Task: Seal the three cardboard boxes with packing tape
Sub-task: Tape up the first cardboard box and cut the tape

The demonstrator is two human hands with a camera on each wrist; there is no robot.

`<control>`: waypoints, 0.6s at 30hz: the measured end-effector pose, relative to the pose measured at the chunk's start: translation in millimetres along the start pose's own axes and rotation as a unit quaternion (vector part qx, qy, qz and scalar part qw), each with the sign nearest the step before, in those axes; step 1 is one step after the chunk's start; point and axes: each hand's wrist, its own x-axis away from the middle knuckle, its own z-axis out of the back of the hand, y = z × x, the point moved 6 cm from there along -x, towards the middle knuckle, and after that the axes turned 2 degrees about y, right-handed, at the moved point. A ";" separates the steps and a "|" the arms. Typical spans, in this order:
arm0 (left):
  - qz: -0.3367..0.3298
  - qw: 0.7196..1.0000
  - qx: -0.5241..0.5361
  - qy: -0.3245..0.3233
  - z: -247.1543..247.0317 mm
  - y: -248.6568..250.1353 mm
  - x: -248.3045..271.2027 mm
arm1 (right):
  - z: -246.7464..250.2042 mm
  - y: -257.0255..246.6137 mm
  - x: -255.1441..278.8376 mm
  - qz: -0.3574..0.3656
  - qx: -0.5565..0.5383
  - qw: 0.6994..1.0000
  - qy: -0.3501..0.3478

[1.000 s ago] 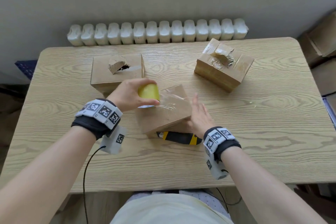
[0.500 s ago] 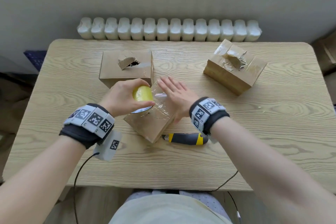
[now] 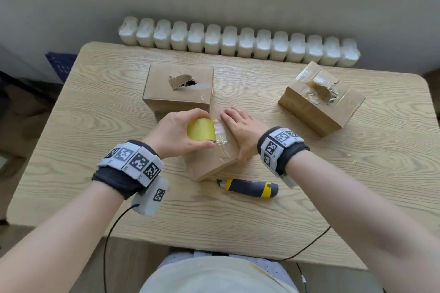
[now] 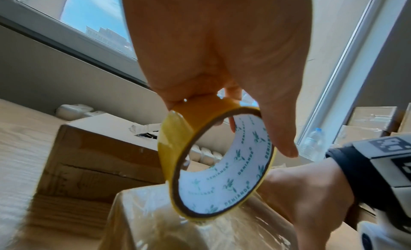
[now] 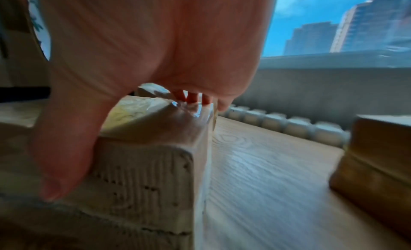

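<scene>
My left hand (image 3: 176, 132) grips a yellow roll of clear packing tape (image 3: 201, 129) (image 4: 213, 164) just above the near cardboard box (image 3: 212, 164) (image 5: 142, 159). A strip of clear tape (image 3: 222, 135) runs from the roll onto the box top. My right hand (image 3: 240, 126) lies flat on that top, fingers straight, pressing the tape down, thumb over the near edge. A second box (image 3: 178, 88) with a torn hole stands behind at the left. A third box (image 3: 321, 100) with crumpled old tape sits at the back right.
A yellow and black utility knife (image 3: 247, 188) lies on the wooden table (image 3: 95, 126) just in front of the near box. A white radiator (image 3: 238, 40) runs behind the table. Cables hang off the near table edge.
My right hand moved from the box's near side onto its top and slid toward the far end. The box turned and the roll stayed over it.
</scene>
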 end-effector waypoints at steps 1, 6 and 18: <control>-0.004 1.000 0.000 -0.015 -2.8 3.7 -3.9 | -3.7 5.5 7.8 -0.023 -0.021 1.000 0.006; -0.039 0.995 -0.018 -0.090 -25.1 30.7 -26.1 | -26.1 26.6 51.0 -0.104 -0.089 0.990 0.041; -0.035 0.972 -0.183 -0.143 -28.7 26.4 -43.7 | -43.0 39.2 83.6 -0.149 -0.148 0.975 0.075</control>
